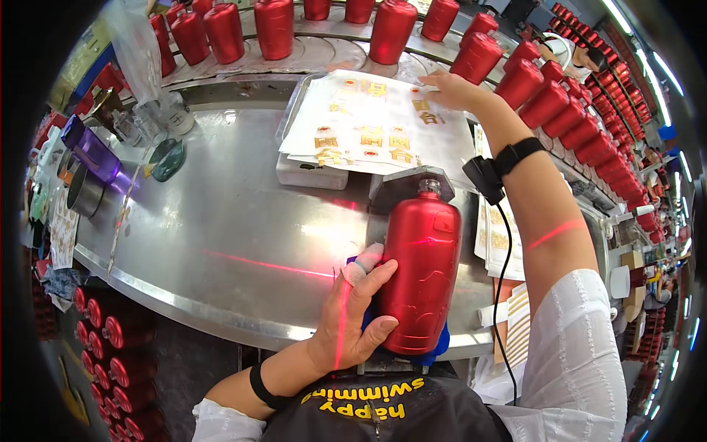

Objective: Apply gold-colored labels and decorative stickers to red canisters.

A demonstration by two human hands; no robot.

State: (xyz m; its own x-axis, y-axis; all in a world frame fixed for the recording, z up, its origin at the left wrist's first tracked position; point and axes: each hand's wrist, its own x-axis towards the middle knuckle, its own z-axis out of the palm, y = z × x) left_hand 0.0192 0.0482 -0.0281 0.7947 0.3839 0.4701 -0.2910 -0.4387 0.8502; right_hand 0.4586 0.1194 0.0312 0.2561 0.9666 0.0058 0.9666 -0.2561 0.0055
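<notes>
Steadying a red bottle [421, 276] that lies on its side on a blue pad at the near edge of the steel table [221, 221], the person's left hand [357, 317] wraps its flank from the left, thumb pressed low on the bottle's side near the base and fingers curled closed around and under it, one fingertip taped. The bottle's long axis runs away from the person: its base points back toward the body, its silver neck points toward the sheet of gold labels [375, 125] lying just beyond the neck, atop a white block. The right hand [449, 92] is far from the bottle, stretched out past the neck to the far right corner of that label sheet, fingers flat and spread on the paper; whether a label is pinched under the fingertips cannot be told. A black scanner unit [484, 177] is strapped at the right wrist, its cable trailing back alongside the bottle's right. A thin red laser line [272, 265] crosses the table left of the bottle and climbs over its body. Beyond the label sheet, upright red bottles [390, 29] stand in a curved row on a conveyor that bends down the bottle's right side.
</notes>
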